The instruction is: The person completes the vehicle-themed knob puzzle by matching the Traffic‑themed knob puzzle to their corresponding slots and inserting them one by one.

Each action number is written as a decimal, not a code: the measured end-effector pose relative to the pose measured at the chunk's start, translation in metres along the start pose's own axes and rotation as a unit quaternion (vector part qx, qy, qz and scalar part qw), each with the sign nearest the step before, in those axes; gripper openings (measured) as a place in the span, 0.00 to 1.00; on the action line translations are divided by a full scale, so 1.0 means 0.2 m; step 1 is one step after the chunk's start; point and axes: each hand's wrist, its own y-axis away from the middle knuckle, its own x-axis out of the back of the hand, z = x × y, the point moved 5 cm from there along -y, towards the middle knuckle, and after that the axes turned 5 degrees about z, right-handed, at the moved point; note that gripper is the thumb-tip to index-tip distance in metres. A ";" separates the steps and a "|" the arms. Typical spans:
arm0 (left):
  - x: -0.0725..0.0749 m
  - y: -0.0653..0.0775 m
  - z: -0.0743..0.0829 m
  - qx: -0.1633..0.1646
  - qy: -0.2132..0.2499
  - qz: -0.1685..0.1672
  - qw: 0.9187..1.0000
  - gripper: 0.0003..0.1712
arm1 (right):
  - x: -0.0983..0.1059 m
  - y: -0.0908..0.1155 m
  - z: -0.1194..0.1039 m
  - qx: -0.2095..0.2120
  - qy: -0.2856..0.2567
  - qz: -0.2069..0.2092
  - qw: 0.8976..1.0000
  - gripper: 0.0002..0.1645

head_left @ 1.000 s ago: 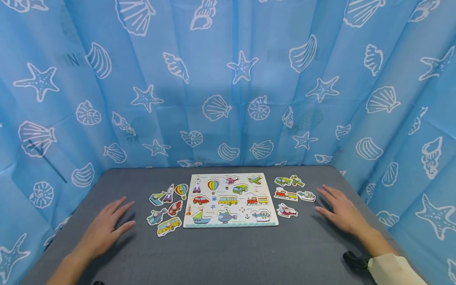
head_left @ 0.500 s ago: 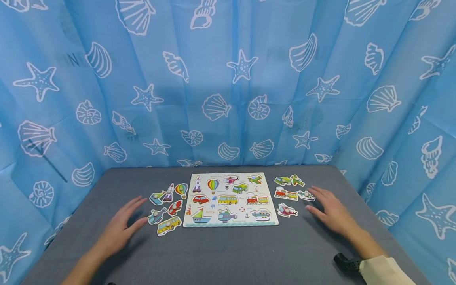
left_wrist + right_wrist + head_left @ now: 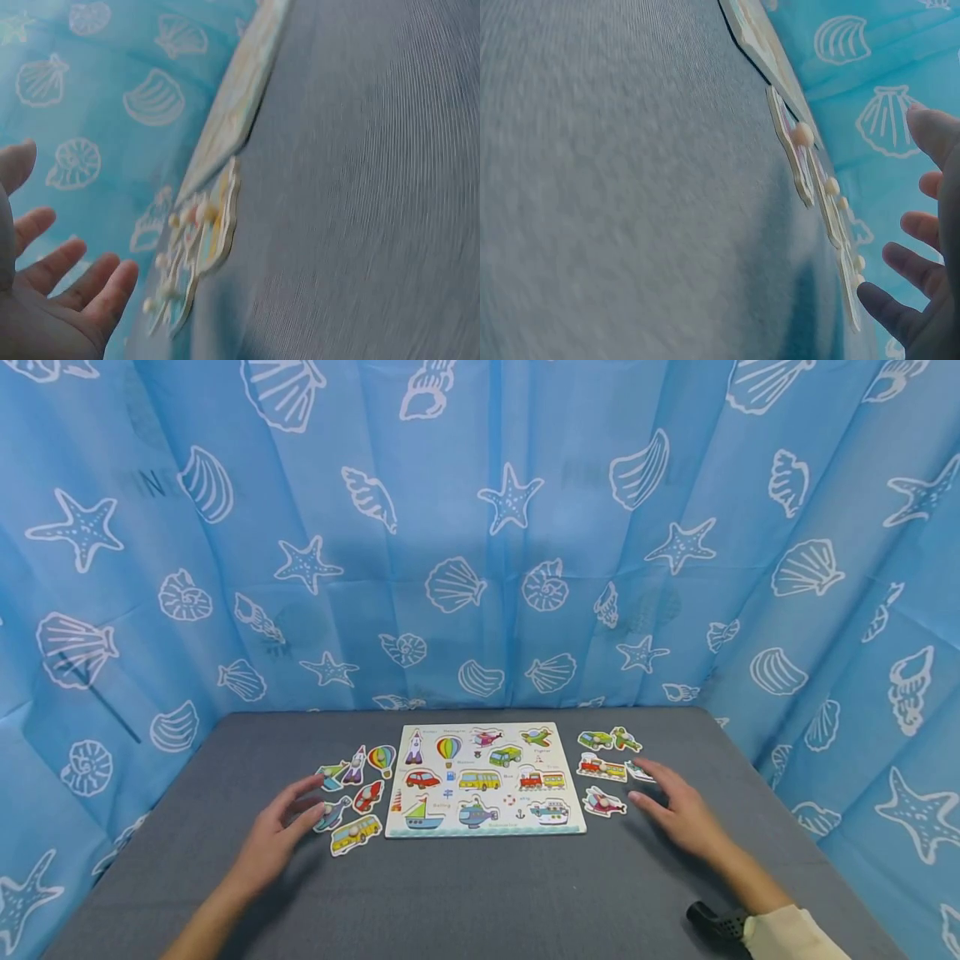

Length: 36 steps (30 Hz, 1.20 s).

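A puzzle board (image 3: 461, 814) printed with vehicles lies mid-table. To its left sit knobbed pieces: a sailboat (image 3: 332, 777), a rocket (image 3: 356, 767), a balloon (image 3: 382, 760), a red car (image 3: 368, 797), a submarine (image 3: 335, 814) and a yellow bus (image 3: 356, 836). My left hand (image 3: 273, 839) hovers with spread fingers at the sailboat and submarine, partly covering them. On the right are a green truck (image 3: 595, 741), a plane (image 3: 625, 740), a train (image 3: 602, 768), a helicopter (image 3: 604, 802) and a ship (image 3: 636, 772). My right hand (image 3: 684, 814), fingers apart, overlaps the ship and holds nothing.
Grey cloth covers the table (image 3: 480, 902). A blue curtain (image 3: 480, 543) with white shells and starfish hangs around the back and sides. A black wrist strap (image 3: 716, 920) sits by the right sleeve (image 3: 787, 935).
Both hands have moved inward. The left has gone right to the left-hand pieces; the right has gone left over the ship. The board and pieces have stayed in place.
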 end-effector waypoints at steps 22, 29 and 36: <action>-0.32 0.07 0.03 0.165 0.280 -0.040 0.945 0.27 | -0.09 0.01 -0.04 -0.028 -0.078 0.029 0.996 0.23; -0.37 0.07 0.05 0.159 0.220 -0.031 0.962 0.26 | -0.11 0.00 -0.06 -0.052 -0.075 0.028 0.995 0.20; -0.40 0.07 0.07 0.164 0.169 -0.038 0.971 0.27 | -0.15 0.00 -0.06 -0.038 -0.069 0.030 0.996 0.18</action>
